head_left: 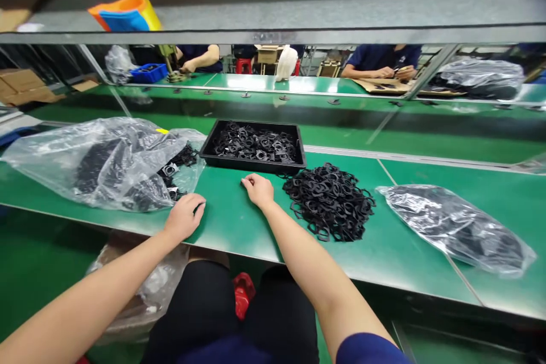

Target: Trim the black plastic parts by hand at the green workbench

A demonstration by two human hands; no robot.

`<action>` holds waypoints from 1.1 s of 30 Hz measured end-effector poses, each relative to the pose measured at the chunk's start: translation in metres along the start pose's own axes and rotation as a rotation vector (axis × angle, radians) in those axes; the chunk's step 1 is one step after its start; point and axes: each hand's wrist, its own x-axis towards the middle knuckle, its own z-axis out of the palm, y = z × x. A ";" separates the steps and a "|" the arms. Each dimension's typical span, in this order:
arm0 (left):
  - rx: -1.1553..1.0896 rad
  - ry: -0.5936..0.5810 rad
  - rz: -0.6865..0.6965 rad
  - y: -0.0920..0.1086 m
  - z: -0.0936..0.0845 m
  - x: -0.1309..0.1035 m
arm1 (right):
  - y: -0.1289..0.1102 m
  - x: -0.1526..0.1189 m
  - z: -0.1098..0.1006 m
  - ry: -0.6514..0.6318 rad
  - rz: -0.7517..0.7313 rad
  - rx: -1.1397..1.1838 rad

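Note:
My left hand (185, 217) rests at the table's near side, fingers curled, beside the mouth of a large clear plastic bag (123, 165) of black plastic parts. A dark bit shows between its thumb and fingers, too small to name. Farther right, my right hand (259, 189) is closed in a pinch above the green tabletop, just in front of a black tray (251, 166). What it pinches is mostly hidden. Small black parts (256, 145) fill the tray. To the right of that hand lies a loose heap of black plastic rings (330, 202).
A closed clear bag (456, 227) with dark contents lies at the right. A shelf (273, 11) crosses above the bench, with a coloured foam roll (125, 13) on it. Beyond the green conveyor belt (256, 114), two people work at another bench; a blue bin (149, 73) stands there.

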 end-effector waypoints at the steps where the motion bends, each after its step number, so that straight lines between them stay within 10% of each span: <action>1: 0.019 -0.018 -0.025 -0.007 -0.006 0.008 | 0.000 -0.001 0.001 -0.004 -0.022 0.011; 5: 0.152 -0.322 -0.216 -0.042 -0.030 0.045 | 0.008 0.000 -0.002 -0.026 -0.107 0.108; 11: 0.153 -0.588 -0.133 -0.060 -0.047 0.065 | 0.010 0.005 -0.007 -0.100 -0.179 0.132; 18: 0.210 -0.600 -0.155 -0.045 -0.062 0.075 | 0.012 0.002 -0.014 -0.081 -0.127 0.256; 21: 0.112 -0.409 -0.249 -0.033 -0.068 0.089 | 0.013 0.002 -0.013 -0.098 0.012 0.444; 28: -0.535 -0.114 -0.493 0.028 -0.004 0.112 | 0.019 0.008 -0.006 -0.045 0.199 0.743; 33: -0.322 -0.086 -0.430 0.044 0.037 0.110 | 0.024 0.010 -0.003 0.061 0.226 0.665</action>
